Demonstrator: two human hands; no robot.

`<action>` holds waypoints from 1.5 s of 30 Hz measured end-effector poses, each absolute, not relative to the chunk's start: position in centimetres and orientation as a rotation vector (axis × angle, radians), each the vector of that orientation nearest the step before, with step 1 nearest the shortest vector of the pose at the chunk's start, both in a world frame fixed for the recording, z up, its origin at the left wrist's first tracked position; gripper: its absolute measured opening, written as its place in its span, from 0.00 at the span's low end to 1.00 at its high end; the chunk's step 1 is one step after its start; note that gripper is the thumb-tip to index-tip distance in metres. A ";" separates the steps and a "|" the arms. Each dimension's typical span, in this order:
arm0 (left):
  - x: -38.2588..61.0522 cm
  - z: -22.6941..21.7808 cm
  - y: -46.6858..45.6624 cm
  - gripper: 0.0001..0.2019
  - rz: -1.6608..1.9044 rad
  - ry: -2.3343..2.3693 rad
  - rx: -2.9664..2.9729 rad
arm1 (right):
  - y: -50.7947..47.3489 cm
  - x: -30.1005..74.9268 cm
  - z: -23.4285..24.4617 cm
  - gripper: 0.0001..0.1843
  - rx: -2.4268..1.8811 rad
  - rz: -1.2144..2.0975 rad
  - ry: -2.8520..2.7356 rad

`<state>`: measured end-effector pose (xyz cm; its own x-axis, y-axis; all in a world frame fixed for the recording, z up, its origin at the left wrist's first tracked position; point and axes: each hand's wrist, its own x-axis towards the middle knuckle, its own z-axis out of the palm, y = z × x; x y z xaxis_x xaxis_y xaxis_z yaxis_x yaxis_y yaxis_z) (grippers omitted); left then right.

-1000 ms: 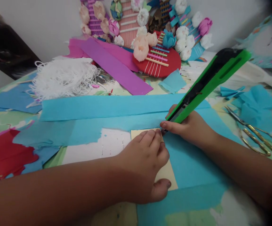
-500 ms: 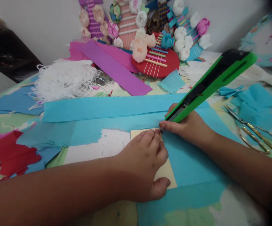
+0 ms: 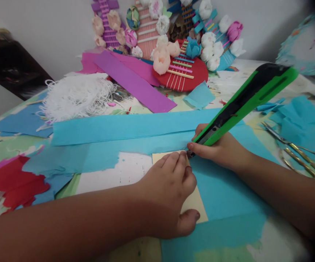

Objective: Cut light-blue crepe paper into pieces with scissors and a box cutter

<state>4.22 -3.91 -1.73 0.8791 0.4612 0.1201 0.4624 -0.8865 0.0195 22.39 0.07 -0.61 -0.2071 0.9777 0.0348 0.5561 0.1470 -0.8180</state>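
Cream card (image 3: pixel 193 201) is seen in the head view lying flat on a blue paper sheet (image 3: pixel 225 189) near the front of the desk (image 3: pixel 135 251), with most of it covered by the left hand (image 3: pixel 168 193). That hand is spread and pressed down on the card, with the fingertips at its far edge and the thumb at its near edge; nothing is gripped. The right hand (image 3: pixel 220 150) is closed around the front of a green utility knife (image 3: pixel 244 100), whose tip is set at the card's far right corner, just beside the left fingertips.

The card is judged light and fairly stiff, and likely to slide on the thin paper unless weighted from above. It is best held by flat pressure, with the fingers kept back from the cutting edge. The blue sheet is judged soft, flimsy and easily rucked or torn. Gold-handled scissors (image 3: pixel 296 156) lie to the right, apart from both hands.
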 end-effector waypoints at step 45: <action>3.5 0.6 -4.5 0.25 -0.240 -0.788 -3.032 | 0.5 21.9 0.0 0.14 -1.637 0.923 -1.921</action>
